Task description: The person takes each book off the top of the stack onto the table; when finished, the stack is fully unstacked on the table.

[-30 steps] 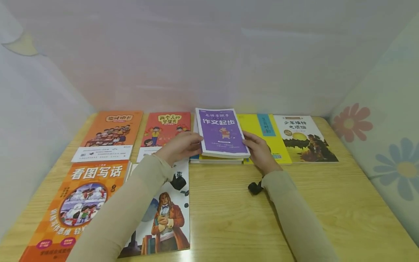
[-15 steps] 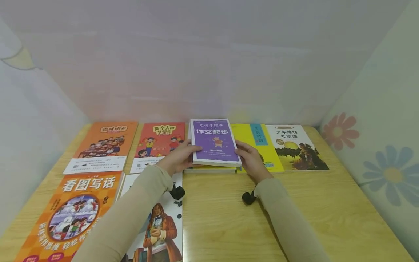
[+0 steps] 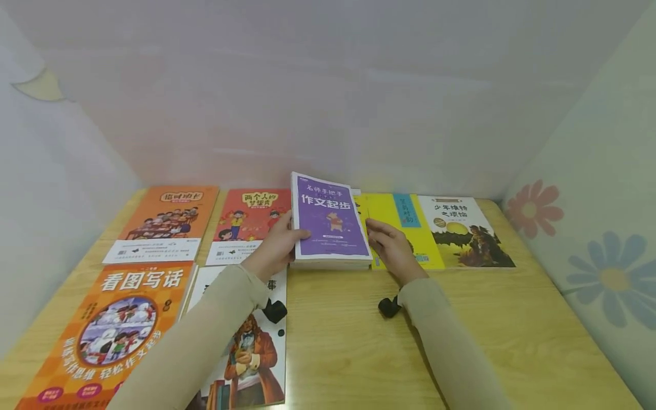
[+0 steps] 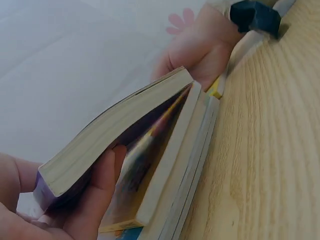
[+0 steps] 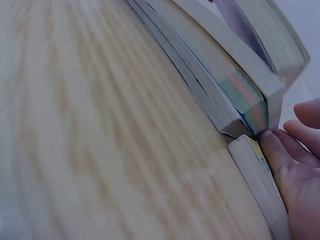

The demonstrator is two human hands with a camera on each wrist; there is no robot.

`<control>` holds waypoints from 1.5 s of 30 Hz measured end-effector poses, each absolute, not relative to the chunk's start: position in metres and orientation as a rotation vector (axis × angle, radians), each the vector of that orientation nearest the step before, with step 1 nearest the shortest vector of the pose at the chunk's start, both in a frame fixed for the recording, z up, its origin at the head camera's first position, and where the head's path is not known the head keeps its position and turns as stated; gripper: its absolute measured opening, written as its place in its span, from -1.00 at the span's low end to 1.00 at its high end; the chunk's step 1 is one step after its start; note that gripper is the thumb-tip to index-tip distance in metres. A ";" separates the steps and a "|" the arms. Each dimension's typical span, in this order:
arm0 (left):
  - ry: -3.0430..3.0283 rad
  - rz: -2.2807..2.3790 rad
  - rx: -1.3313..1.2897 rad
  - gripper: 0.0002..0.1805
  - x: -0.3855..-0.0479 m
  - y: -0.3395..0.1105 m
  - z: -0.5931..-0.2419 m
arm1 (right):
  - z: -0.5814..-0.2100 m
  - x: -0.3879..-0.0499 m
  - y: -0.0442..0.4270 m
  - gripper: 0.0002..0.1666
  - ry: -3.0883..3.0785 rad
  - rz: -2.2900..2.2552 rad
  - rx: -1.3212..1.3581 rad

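My left hand [image 3: 273, 248] grips the left edge of a purple book [image 3: 330, 222], thumb on the cover. The left wrist view shows its fingers [image 4: 104, 177] beneath the purple book [image 4: 117, 127], which tilts with its left side raised off a stack of books [image 4: 172, 165]. My right hand [image 3: 397, 250] is beside the stack, over a yellow book [image 3: 425, 239], with relaxed fingers. From the right wrist, fingertips [image 5: 267, 140] touch the corner of the stack [image 5: 240, 92], apart from the purple book [image 5: 282, 47].
An orange book [image 3: 166, 219] and a red book [image 3: 251, 213] lie at the back left, a white-covered book [image 3: 471, 233] at the back right. Nearer on the left lie a larger orange book [image 3: 118, 330] and a book with a red-coated figure [image 3: 253, 359]. Walls border the wooden table [image 3: 359, 341].
The purple book has shifted slightly left and tilted, its left side higher. My right hand has let go of its right edge. The view of the table has also moved a little.
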State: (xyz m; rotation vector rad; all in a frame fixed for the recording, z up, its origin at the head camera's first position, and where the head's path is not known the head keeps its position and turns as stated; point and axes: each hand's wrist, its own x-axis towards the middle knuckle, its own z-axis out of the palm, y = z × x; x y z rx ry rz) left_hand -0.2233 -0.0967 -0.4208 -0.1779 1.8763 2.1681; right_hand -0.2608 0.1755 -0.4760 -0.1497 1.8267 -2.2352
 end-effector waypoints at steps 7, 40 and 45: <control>1.881 2.195 -0.149 -0.21 -0.190 -0.121 -0.405 | -0.473 -0.261 0.175 -0.28 2.175 -1.936 -0.118; 1.555 2.079 -0.021 -0.12 -0.031 -0.115 -0.431 | -0.455 -0.271 0.183 -0.15 2.369 -1.399 -0.287; 1.513 2.092 -0.081 -0.12 -0.021 -0.101 -0.435 | -0.459 -0.274 0.184 -0.11 2.342 -1.434 -0.311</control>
